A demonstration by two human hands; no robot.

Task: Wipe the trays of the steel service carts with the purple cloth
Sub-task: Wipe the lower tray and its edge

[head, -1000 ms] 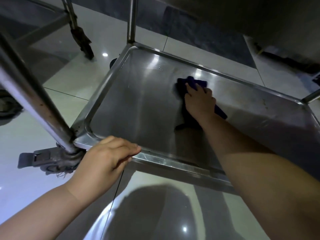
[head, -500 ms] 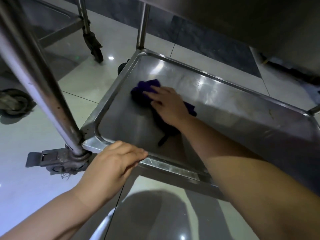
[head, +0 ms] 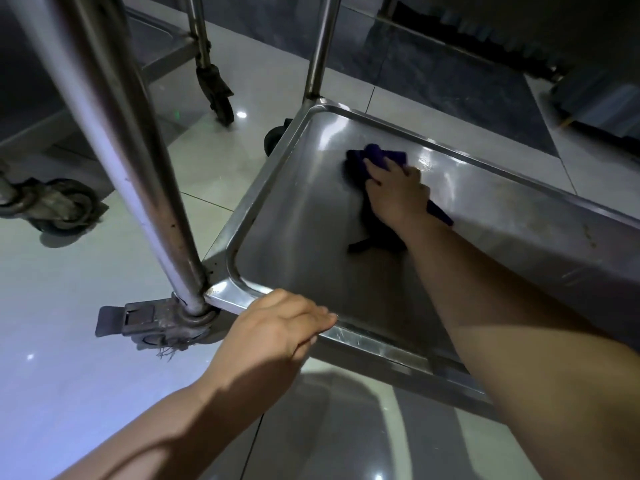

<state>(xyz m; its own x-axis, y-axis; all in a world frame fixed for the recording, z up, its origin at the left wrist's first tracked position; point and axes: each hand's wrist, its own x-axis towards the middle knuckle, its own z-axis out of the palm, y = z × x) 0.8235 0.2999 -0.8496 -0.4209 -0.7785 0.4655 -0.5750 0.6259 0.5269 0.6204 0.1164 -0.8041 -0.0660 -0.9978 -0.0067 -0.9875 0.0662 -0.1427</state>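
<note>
Low down, your right hand [head: 396, 194] presses the purple cloth [head: 377, 157] flat-fingered onto the far middle of the bottom tray [head: 294, 237]. Your left hand [head: 277, 327] curls over the tray's near rim, likely steadying the wheeled cart against the strokes.

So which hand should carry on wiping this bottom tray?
Right. The right hand already presses the purple cloth on the tray, while the left hand grips its near rim, probably steadying the cart.

cloth [head: 375, 157] on tray [head: 298, 237], right hand [head: 398, 195] atop, left hand [head: 277, 334] on near rim
</note>
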